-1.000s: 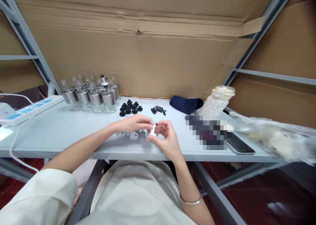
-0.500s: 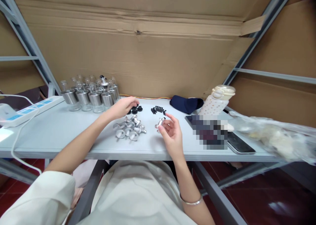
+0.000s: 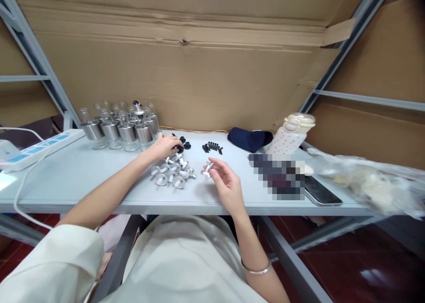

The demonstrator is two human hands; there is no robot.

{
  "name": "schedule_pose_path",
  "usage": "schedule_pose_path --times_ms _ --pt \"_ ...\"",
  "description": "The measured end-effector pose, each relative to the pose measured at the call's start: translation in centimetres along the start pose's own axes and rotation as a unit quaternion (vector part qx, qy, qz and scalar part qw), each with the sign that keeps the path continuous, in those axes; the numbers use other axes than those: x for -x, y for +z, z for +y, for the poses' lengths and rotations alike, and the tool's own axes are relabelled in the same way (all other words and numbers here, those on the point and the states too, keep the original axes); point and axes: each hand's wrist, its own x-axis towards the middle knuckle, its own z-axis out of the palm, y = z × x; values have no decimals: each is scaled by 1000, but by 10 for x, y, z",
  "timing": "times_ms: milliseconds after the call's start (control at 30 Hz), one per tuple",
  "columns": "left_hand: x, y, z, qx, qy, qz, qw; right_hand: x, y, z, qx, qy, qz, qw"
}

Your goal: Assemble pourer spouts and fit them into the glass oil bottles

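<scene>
My right hand pinches a silver metal pourer spout between thumb and fingers, just above the table. My left hand reaches to the group of black rubber stoppers, its fingers closed on one black stopper; part of the group is hidden behind the hand. Another black stopper sits right of those fingertips. Between my hands and nearer to me lies a pile of silver pourer spouts with round flanges. Several small black caps stand in a cluster beyond my right hand.
Glass bottles with steel sleeves stand at the back left, one topped with a spout. A power strip lies at far left. Rightward are a dark blue cap, a dotted white bottle, a phone and plastic bags.
My left hand has drawn slightly left and towards me, its fingers closing at a black stopper. My right hand has moved a little left and turned the spout it holds.
</scene>
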Motion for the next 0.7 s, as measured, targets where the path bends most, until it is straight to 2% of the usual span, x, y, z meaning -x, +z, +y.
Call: schedule_pose_path --times_ms 200,367,533,633,700 --pt "1 -5 4 5 -20 18 1000 1 0 0 -23 3 18 1000" --pt "7 -28 17 28 -28 84 996 0 1 -2 -34 -14 56 998" --pt "21 -46 54 164 14 161 973 0 -1 -2 42 -29 116 992" --pt "27 -46 72 259 37 159 952 0 0 -2 8 -22 136 990" --pt "29 -44 78 345 39 146 926 0 0 -2 -29 -21 156 987"
